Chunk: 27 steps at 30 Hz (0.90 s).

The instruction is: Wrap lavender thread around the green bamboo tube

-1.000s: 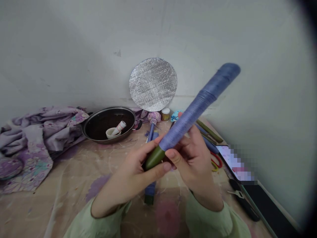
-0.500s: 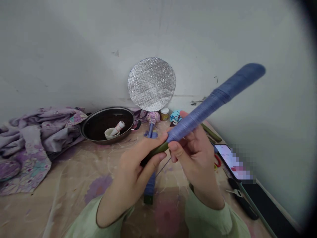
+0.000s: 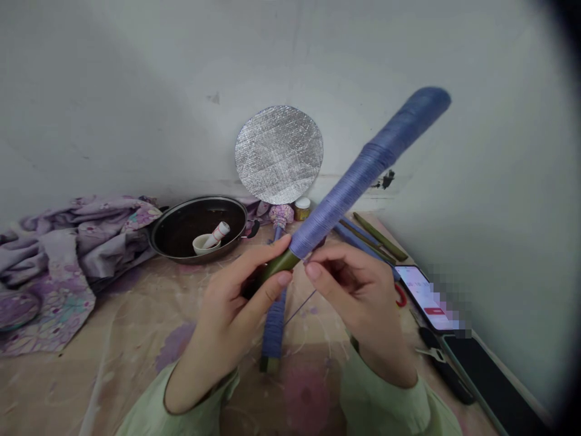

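Observation:
My left hand is closed round the bare green end of a thread-wrapped stick. The stick slants up to the right, and blue-violet thread covers most of its length in tight turns. At the lower edge of the winding, my right hand pinches the blue thread. A loose length of that thread runs down left under the right hand. Below my hands lies another stick wrapped in blue, its green end bare.
Behind stand a round silver foil disc, a small jar and a black pan holding a white cup. Crumpled floral cloth lies left. Green strips, a phone and a key are on the right.
The stick has swung more upright and shifted left. My right hand has moved from supporting the wrapped part to a pinch at the winding's lower edge.

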Each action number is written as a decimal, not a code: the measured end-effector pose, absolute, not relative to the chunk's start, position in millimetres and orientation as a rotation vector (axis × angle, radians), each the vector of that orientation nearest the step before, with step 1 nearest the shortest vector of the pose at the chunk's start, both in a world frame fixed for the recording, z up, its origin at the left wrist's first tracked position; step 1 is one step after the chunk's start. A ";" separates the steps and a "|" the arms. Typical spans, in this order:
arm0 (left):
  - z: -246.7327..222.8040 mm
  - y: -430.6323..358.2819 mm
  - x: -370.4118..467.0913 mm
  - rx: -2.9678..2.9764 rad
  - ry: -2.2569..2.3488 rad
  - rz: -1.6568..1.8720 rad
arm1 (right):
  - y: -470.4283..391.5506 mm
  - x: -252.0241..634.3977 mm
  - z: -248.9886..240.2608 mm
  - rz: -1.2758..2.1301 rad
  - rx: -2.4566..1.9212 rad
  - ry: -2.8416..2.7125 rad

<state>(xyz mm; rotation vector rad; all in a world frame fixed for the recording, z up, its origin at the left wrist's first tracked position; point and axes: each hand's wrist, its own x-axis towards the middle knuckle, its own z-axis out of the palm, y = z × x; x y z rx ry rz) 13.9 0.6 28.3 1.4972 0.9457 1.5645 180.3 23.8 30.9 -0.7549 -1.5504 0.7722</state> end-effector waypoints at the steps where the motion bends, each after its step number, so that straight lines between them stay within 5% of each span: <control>1: 27.5 1.2 12.6 1.514 0.948 1.559 | 23.3 179.8 31.2 0.774 -0.749 -1.538; 27: 33.7 5.5 20.1 1.020 0.503 1.242 | 25.1 178.7 32.6 0.877 -0.624 -1.471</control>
